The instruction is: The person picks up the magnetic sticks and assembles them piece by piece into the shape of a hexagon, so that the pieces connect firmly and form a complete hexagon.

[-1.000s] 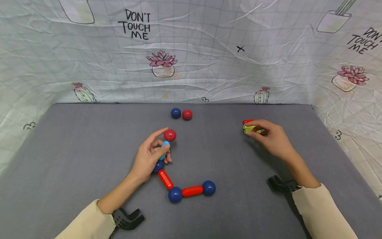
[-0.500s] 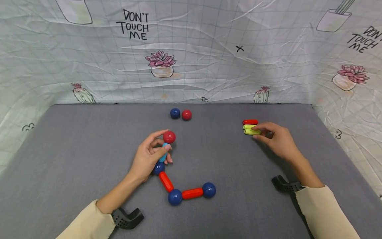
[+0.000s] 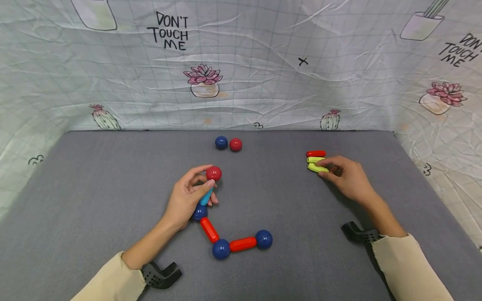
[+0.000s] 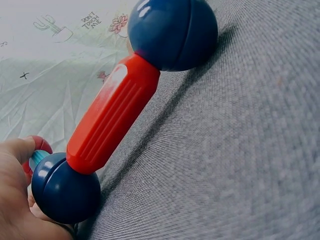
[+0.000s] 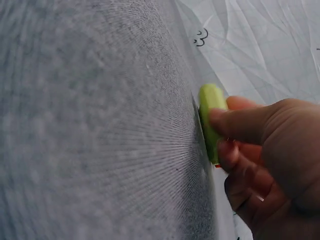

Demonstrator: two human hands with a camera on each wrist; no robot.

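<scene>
My left hand [image 3: 182, 202] holds a light blue magnetic rod [image 3: 206, 197], its index finger touching the red ball [image 3: 214, 173] on the rod's far end. From the near end runs a chain: a blue ball [image 3: 200, 212], a red rod [image 3: 209, 230], another blue ball [image 3: 221, 249], a second red rod [image 3: 242, 244] and an end blue ball [image 3: 264, 239]. With thumb and index finger, my right hand [image 3: 348, 177] pinches a yellow-green rod [image 5: 212, 100]. Behind that lie another yellow-green rod [image 3: 314, 159] and a loose red rod [image 3: 316, 154].
A loose blue ball [image 3: 221, 143] and a loose red ball [image 3: 235, 145] sit side by side near the back of the grey table [image 3: 113, 175]. A printed white cloth [image 3: 256, 83] hangs behind and at both sides.
My right hand has drawn back slightly to the right and nearer. The front yellow-green rod has turned askew from the one behind it. My left hand keeps its hold, almost still.
</scene>
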